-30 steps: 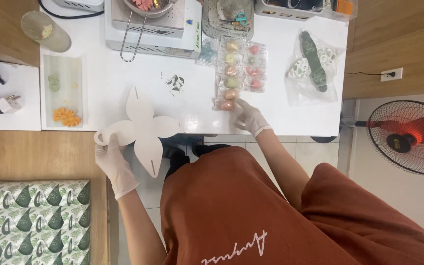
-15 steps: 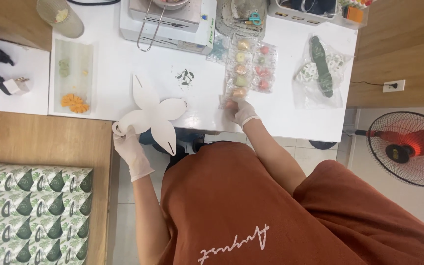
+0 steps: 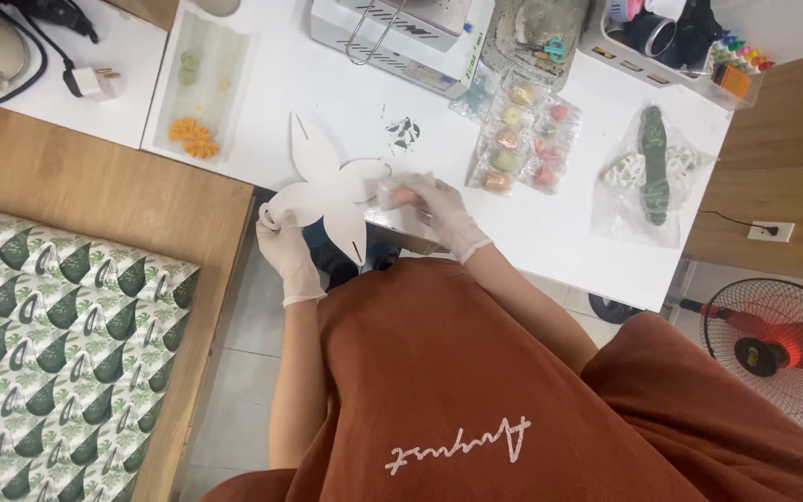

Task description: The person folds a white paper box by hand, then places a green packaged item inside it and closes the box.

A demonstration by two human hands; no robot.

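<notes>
While gripped at its lower left lobe by the gloved left hand (image 3: 287, 249), white four-lobed flat card cutout (image 3: 329, 186) lies at near edge of white table (image 3: 550, 232), one pointed lobe hanging past the edge. Left fingers curled, pinching the rounded lobe tip between thumb and forefinger. Gloved right hand (image 3: 434, 206) at the cutout's right lobe, fingers pressed together around a small clear-wrapped orange sweet (image 3: 401, 195), held just above or touching the card; cannot tell which.

Noted further back on table:
- clear packet of round sweets (image 3: 522, 135), yellow, green, pink and orange, in two rows, well right of the cutout
- clear bag with dark green elongated piece (image 3: 654, 172) and white patterned bits, near right edge
- small dark green scrap (image 3: 405, 132) just beyond the cutout
- shallow clear tray (image 3: 199, 88) with orange flower-shaped pieces (image 3: 190, 138) and pale green discs, at left
- white machine with wire handle (image 3: 401, 33) at far edge
- white plug (image 3: 97, 82) with black cable at far left

Seen beside table: wooden surface (image 3: 95, 195) and leaf-patterned cloth (image 3: 48, 344) at left, standing fan (image 3: 773, 351) at lower right, rust-brown garment (image 3: 476, 390) filling foreground
</notes>
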